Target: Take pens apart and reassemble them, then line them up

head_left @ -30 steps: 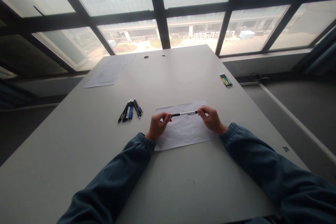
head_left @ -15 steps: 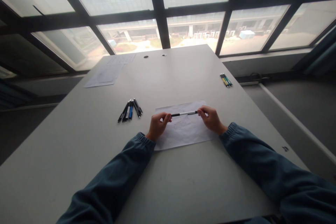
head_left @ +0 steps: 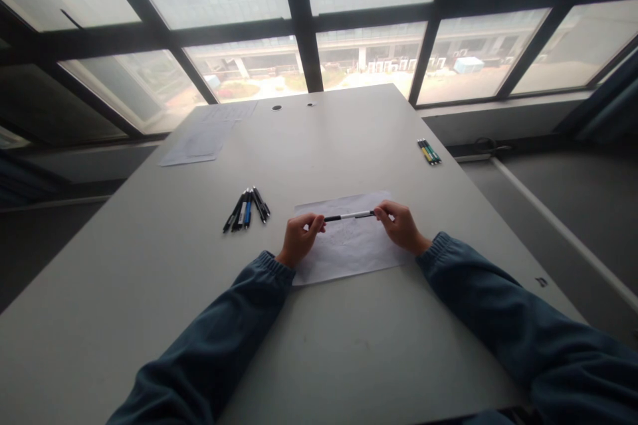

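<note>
A white pen with black ends (head_left: 349,215) is stretched level between my two hands. My left hand (head_left: 301,236) pinches its left end, thumb and fingers closed. The right end, by the clip, is gripped in the closed fingers of my right hand (head_left: 399,224). Below the pen lies a white sheet of paper (head_left: 349,255) with faint marks on it. Left of my left hand, several pens (head_left: 245,211), mostly black with one blue, rest in a loose fan on the table.
At the right edge of the white table (head_left: 323,153) several yellow and green pens (head_left: 429,152) lie side by side. Papers (head_left: 197,141) cover the far left corner. A small dark object (head_left: 541,282) sits near the right edge. Windows (head_left: 369,56) stand beyond.
</note>
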A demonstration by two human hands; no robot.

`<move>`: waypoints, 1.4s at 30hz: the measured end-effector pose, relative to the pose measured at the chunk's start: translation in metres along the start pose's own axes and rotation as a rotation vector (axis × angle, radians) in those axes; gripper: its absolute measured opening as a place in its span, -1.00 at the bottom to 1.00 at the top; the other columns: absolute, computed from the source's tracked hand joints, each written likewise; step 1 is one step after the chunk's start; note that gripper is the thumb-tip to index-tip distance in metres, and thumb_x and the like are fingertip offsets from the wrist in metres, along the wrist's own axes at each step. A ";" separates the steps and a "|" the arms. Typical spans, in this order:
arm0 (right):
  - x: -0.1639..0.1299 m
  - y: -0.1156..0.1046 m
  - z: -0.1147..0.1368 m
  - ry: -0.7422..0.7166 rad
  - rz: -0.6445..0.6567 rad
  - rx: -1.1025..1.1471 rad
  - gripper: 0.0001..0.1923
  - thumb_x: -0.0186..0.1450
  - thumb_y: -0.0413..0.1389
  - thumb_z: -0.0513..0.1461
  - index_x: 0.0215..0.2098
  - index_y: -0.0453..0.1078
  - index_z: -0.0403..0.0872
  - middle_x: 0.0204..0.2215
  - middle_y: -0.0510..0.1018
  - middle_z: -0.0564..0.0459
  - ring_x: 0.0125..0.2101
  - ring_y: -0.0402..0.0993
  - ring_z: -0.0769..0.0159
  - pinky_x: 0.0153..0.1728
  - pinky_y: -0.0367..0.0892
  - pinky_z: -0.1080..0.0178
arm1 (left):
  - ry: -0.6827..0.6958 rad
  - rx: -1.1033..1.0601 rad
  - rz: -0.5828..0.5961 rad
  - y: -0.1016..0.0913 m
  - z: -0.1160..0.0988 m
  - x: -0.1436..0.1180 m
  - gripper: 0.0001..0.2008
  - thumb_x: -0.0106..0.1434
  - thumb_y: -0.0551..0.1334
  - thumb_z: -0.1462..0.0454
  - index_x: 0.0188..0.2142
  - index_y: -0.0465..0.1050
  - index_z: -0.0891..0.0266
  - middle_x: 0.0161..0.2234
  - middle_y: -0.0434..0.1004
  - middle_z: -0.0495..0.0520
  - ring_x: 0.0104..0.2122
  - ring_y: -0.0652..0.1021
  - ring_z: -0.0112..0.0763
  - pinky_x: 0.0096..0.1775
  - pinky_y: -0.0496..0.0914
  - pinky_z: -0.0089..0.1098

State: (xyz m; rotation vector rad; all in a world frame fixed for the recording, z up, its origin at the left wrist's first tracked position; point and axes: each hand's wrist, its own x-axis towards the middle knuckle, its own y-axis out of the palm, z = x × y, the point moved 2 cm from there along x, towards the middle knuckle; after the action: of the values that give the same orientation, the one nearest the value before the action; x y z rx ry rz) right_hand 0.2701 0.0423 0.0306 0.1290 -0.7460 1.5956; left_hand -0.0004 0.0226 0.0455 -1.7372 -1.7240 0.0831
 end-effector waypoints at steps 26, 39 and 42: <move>0.000 0.001 0.000 0.020 0.020 -0.009 -0.62 0.44 0.01 -0.07 -0.48 0.33 -0.06 -0.55 0.42 0.11 -0.50 0.33 0.34 -0.39 0.22 0.27 | -0.007 -0.002 0.005 0.000 0.000 0.000 -0.53 0.39 0.16 0.06 -0.58 0.49 0.27 -0.59 0.55 0.02 -0.56 0.53 -0.46 -0.42 0.35 -0.46; -0.001 0.000 0.001 0.033 0.033 -0.014 -0.60 0.44 -0.01 -0.04 -0.48 0.33 -0.05 -0.55 0.43 0.09 -0.49 0.35 0.33 -0.38 0.24 0.26 | -0.011 -0.002 0.008 0.000 0.000 0.000 -0.52 0.39 0.15 0.04 -0.57 0.50 0.26 -0.62 0.53 0.01 -0.59 0.51 -0.46 -0.43 0.35 -0.45; 0.000 0.000 0.000 0.037 0.033 -0.019 -0.59 0.44 -0.01 -0.03 -0.49 0.33 -0.05 -0.55 0.43 0.09 -0.49 0.34 0.33 -0.39 0.23 0.26 | -0.010 -0.002 0.012 0.000 0.000 0.000 -0.52 0.39 0.15 0.04 -0.57 0.50 0.25 -0.62 0.53 0.01 -0.60 0.51 -0.46 -0.43 0.35 -0.45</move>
State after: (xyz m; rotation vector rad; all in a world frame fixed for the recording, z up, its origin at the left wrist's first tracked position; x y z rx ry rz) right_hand 0.2700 0.0418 0.0309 0.0738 -0.7377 1.6181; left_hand 0.0000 0.0225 0.0456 -1.7512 -1.7221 0.0959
